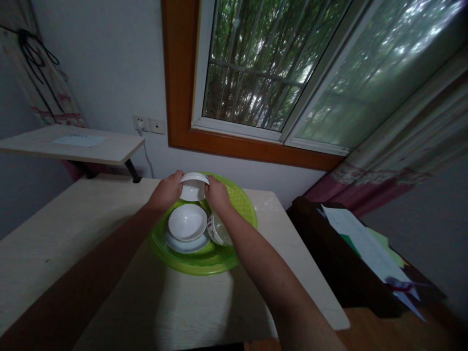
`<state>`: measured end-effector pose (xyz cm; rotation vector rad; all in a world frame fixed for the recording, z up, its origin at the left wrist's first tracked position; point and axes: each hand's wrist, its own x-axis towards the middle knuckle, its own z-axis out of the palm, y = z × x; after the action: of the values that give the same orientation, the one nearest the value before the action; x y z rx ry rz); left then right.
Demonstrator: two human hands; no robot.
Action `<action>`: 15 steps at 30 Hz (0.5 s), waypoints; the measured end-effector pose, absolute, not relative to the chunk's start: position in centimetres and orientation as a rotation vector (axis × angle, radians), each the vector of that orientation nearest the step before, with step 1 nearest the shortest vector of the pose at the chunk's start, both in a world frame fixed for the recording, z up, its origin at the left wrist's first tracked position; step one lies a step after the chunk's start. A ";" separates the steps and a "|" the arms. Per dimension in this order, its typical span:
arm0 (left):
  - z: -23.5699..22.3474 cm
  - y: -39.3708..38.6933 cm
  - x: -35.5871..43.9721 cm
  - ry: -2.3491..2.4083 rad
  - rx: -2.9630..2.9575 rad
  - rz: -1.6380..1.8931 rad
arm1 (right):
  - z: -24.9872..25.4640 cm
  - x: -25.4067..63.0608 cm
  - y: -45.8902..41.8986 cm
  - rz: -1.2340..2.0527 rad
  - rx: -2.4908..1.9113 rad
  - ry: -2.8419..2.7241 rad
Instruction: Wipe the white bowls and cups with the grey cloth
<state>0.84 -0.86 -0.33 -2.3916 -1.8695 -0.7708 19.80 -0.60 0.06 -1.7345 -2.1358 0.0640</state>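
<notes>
Both my hands hold a small white bowl (193, 187) above the far part of a green plastic basin (204, 261). My left hand (167, 191) grips the bowl's left side and my right hand (217, 193) grips its right side, fingers curled on the rim. Inside the basin a larger white bowl (187, 222) rests on a white plate (185, 244). A bowl with a red pattern (217, 230) lies tilted on its side just under my right wrist.
The basin stands on a pale wooden table (73, 234) against a white wall under a window (263, 73). A side shelf (73, 144) juts out at the left. A dark cabinet with papers (361, 243) stands to the right, beside a curtain.
</notes>
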 end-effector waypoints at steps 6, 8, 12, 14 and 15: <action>-0.8 -0.2 0.8 -1.960 -2.423 -0.937 | -1.4 20.5 1.0 0.203 -1.765 -2.017; -0.9 -0.1 0.8 -1.998 -2.464 -0.855 | -1.7 20.7 1.4 0.244 -1.754 -1.982; -1.0 -0.1 0.7 -1.996 -2.526 -0.766 | -1.8 20.7 1.4 0.287 -1.735 -1.986; -1.0 -0.2 0.7 -1.975 -2.513 -0.766 | -1.5 20.6 1.0 0.255 -1.701 -2.036; -1.0 -0.3 0.7 -1.951 -2.514 -0.758 | -1.3 20.6 0.7 0.224 -1.678 -2.068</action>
<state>0.72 -0.30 -0.96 -2.5143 -1.9510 -0.7580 20.56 0.71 -1.34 -1.6782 -2.0684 0.2242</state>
